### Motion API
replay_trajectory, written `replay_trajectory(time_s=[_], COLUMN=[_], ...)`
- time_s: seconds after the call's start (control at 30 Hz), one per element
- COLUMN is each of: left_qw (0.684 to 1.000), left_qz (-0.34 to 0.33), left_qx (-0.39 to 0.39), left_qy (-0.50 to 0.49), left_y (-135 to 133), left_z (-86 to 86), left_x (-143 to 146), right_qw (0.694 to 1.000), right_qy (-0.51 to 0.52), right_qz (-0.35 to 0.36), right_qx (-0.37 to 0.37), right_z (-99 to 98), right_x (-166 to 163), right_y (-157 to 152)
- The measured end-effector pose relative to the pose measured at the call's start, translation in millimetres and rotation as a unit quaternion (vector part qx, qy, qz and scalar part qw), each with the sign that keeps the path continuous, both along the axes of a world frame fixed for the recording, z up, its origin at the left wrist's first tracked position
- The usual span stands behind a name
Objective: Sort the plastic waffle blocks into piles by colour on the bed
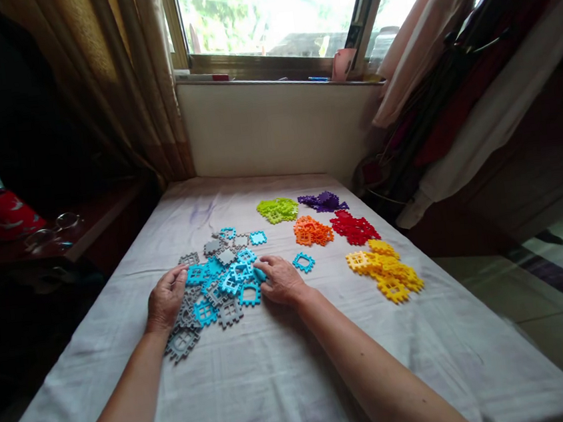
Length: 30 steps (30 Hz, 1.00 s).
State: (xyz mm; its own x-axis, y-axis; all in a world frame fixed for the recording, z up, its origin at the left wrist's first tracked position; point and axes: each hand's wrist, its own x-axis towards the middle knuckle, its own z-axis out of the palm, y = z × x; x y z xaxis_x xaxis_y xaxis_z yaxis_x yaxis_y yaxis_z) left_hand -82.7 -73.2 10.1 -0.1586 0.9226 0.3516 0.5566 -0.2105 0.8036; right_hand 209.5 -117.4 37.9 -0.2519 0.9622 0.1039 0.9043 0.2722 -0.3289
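Many notched blue tiles [213, 267] and grey tiles [226, 256] lie jumbled on the pale sheet [279, 379] between my left hand [166, 300] and right hand [281, 279]; whether either clamps one, I can't tell. Snagged teeth could drag neighbours along.

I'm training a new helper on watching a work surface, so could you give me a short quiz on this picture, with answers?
1. Multiple choice: which single-colour pile lies nearest the camera?
A) lime-green pile
B) purple pile
C) yellow pile

2. True or false: the right hand is touching the red pile.

3. Open: what lies by itself on the sheet, just to the right of the right hand?

Key
1. C.
2. False; its fingertips are at the mixed pile of blue and grey pieces.
3. A blue frame piece with an open middle.
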Motion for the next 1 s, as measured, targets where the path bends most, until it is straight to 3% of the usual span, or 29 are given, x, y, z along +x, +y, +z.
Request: replay_trajectory(time_s=[0.17,0.33,0.53,0.67,0.77,1.0], left_qw=[1.000,1.000,1.000,1.000,0.999,0.999], left_qz=[-0.002,0.000,-0.007,-0.006,-0.005,-0.016], left_qx=[0.001,-0.006,-0.011,-0.013,-0.017,-0.012], left_qy=[0.002,-0.002,-0.007,-0.021,-0.033,-0.044], left_y=[-1,-3,-4,-5,-5,-5], left_z=[1.0,2.4,2.3,0.6,-0.7,-4.3], left_x=[0,1,2,1,0,-1], right_qw=[0.997,0.990,0.994,0.975,0.950,0.936], right_qy=[-0.052,-0.103,-0.062,-0.016,-0.018,-0.027], right_qz=[0.038,-0.011,-0.091,-0.213,-0.305,-0.342], right_qx=[-0.051,-0.093,-0.023,0.056,0.062,0.076], right_z=[20.0,30.3,16.6,4.9,-4.6,-21.5], right_x=[1,3,11,43,72,89], right_y=[10,8,-22,-37,-40,-43])
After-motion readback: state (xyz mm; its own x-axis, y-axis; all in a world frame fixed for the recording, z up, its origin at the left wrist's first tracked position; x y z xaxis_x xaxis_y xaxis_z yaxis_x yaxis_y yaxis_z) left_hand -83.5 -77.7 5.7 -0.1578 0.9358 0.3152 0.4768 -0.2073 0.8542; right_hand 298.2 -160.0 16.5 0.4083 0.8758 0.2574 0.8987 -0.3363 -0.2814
